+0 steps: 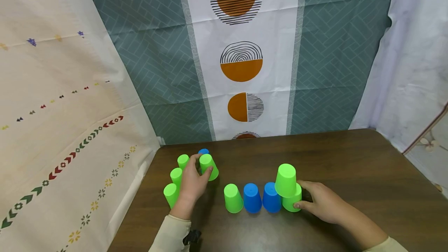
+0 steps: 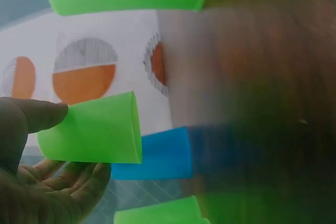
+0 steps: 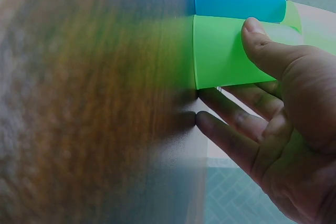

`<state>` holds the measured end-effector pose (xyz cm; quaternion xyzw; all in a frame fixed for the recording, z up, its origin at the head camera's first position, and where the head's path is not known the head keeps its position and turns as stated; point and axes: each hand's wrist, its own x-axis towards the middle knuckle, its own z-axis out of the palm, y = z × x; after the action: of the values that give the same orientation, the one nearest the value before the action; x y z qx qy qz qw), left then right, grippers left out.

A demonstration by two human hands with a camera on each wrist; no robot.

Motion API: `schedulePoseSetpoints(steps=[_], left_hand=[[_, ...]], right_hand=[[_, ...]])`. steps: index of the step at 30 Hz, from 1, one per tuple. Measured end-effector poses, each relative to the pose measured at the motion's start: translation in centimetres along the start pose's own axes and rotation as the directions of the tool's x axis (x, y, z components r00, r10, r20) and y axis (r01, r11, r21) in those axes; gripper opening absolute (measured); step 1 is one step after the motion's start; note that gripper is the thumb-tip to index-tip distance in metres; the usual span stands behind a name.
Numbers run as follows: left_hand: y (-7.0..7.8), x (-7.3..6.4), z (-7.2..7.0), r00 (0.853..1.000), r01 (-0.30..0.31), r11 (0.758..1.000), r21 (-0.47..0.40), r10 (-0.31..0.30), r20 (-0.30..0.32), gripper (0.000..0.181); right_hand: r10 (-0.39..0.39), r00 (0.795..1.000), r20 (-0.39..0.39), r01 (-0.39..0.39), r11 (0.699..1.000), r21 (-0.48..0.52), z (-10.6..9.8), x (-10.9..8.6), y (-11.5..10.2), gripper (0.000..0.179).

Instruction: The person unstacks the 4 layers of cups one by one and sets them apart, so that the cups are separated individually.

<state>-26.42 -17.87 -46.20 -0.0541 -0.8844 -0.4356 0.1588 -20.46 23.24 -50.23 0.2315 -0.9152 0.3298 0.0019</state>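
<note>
My left hand [image 1: 192,184] holds an upside-down green cup [image 1: 209,166] between thumb and fingers. In the left wrist view, the rim of this cup is raised off the table, and a blue cup [image 2: 163,156] shows behind it. At the right end of a row, my right hand [image 1: 323,201] grips a green cup [image 1: 292,202], its thumb on the near side. Above that one sits another green cup [image 1: 285,178], overlapping the top of the neighbouring blue cup [image 1: 271,198]. Further left along the row stand a second blue cup [image 1: 252,198] and a green cup [image 1: 233,198].
Several upside-down green cups [image 1: 170,194] line the table's left side, partly hidden by my left hand. A blue cup [image 1: 203,151] stands behind the held cup. The brown table [image 1: 332,154] ends against a patterned cloth [image 1: 245,100] at the back.
</note>
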Motion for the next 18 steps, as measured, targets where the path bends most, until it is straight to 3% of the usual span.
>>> schedulePoseSetpoints(steps=[6,18], left_hand=[[-1.6,0.0,0.5,1.000,0.029,0.997,0.066,-0.029,0.006,0.055],[-3.1,0.1,1.1,0.992,0.110,0.986,0.125,-0.118,0.054,0.054]], right_hand=[[0.004,1.000,-0.002,-0.004,1.000,-0.001,0.1,0.0,0.0,0.062],[0.011,1.000,0.008,-0.011,1.000,0.008,0.0,0.0,0.0,0.063]])
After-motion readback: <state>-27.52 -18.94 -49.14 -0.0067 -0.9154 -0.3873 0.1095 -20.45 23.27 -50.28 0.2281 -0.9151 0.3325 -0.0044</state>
